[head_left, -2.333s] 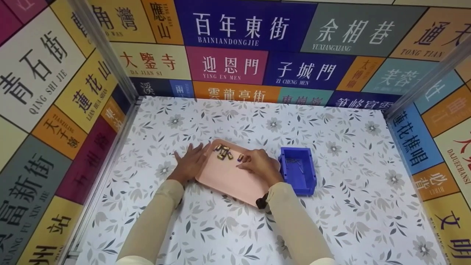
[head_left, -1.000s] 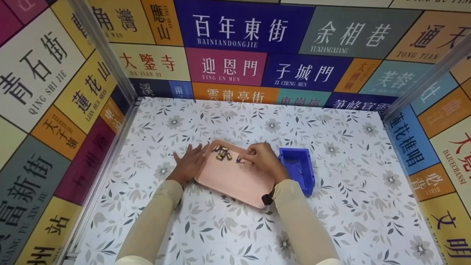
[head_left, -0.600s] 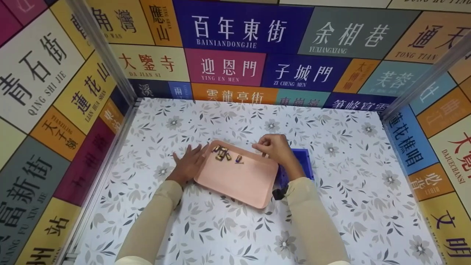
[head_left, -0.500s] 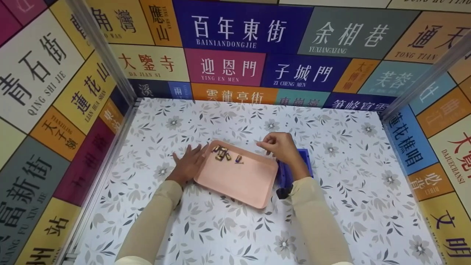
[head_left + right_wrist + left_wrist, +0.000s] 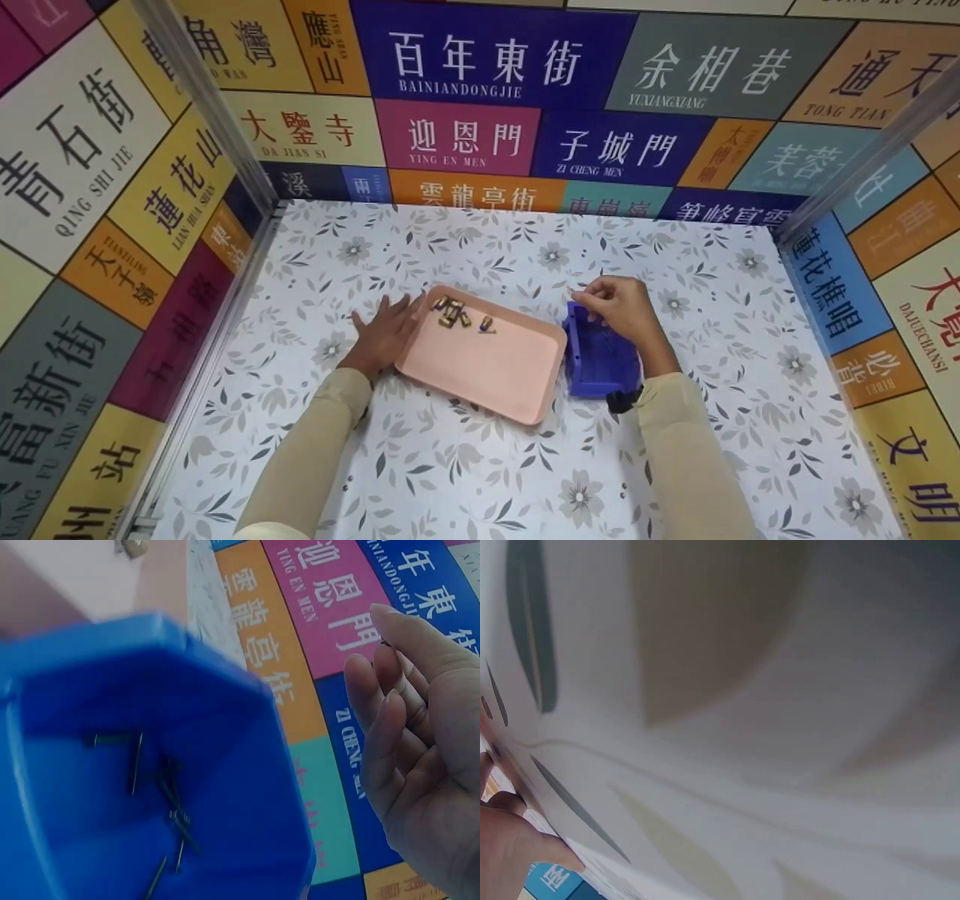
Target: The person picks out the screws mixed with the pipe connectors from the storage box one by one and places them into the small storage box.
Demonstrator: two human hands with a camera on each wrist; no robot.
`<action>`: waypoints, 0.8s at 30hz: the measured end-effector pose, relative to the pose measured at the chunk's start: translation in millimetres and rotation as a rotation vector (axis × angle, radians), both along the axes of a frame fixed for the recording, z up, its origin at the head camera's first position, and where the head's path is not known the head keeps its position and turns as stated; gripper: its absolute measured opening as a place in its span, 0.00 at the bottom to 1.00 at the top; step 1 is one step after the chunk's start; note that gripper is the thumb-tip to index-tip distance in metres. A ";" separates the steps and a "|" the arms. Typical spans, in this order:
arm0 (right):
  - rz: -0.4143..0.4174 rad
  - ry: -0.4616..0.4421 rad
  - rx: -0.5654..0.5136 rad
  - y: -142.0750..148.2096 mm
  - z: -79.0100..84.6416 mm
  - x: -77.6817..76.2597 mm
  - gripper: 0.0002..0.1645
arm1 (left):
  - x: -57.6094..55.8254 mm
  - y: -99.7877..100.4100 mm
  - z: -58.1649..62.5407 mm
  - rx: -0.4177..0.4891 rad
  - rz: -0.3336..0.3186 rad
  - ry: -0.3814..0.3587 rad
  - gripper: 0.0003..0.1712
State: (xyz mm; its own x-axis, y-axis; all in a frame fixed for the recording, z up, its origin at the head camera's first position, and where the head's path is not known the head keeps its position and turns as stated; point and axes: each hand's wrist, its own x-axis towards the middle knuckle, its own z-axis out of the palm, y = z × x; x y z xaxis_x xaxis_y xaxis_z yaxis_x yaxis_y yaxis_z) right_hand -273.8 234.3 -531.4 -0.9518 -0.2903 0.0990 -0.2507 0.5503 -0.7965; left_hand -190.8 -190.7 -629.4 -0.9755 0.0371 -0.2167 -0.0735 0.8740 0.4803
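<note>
My left hand lies with spread fingers at the left edge of a pink tray. The left wrist view has only part of this hand. Several small gold-and-dark cylindrical pieces are grouped in the tray's far left corner. A single piece sits apart, with something thin beside it. My right hand is raised over the far end of a blue bin. Its thumb and curled fingers pinch a tiny dark item, mostly hidden. Several thin screws lie inside the bin.
The tray and bin stand side by side on a table covered in leaf-patterned white. Panels of coloured signs wall in the back and both sides. A dark band circles the right wrist.
My right hand has lifted from the single piece on the tray and moved right, over the blue bin. The bin now sits slightly turned. My left hand stays at the tray's edge.
</note>
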 end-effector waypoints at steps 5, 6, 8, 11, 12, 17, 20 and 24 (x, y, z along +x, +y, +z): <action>-0.044 0.019 0.054 23.2 -7.0 4.3 0.20 | 1.1 -1.0 0.0 0.025 -0.005 0.008 0.33; -0.050 0.023 0.059 27.5 -8.5 5.2 0.20 | 1.5 -1.4 0.2 0.032 -0.005 0.009 0.33; -0.059 0.032 0.070 35.8 -12.2 6.8 0.19 | 1.8 -1.8 0.4 0.042 -0.006 0.010 0.33; -0.059 0.048 0.087 46.0 -18.5 9.2 0.19 | 1.6 -2.1 0.4 0.040 -0.008 0.010 0.32; -0.059 0.049 0.092 48.7 -20.6 10.0 0.19 | 1.2 -2.1 0.3 0.037 -0.009 0.009 0.32; -0.067 0.037 0.099 55.6 -28.0 12.7 0.19 | 0.9 -2.1 0.2 0.031 -0.008 0.001 0.33; -0.071 0.035 0.087 55.7 -29.0 13.2 0.20 | 1.3 -1.9 0.4 0.025 -0.006 0.000 0.33; -0.069 0.034 0.090 55.2 -29.3 13.4 0.21 | 1.3 -1.0 0.9 0.018 -0.005 -0.005 0.32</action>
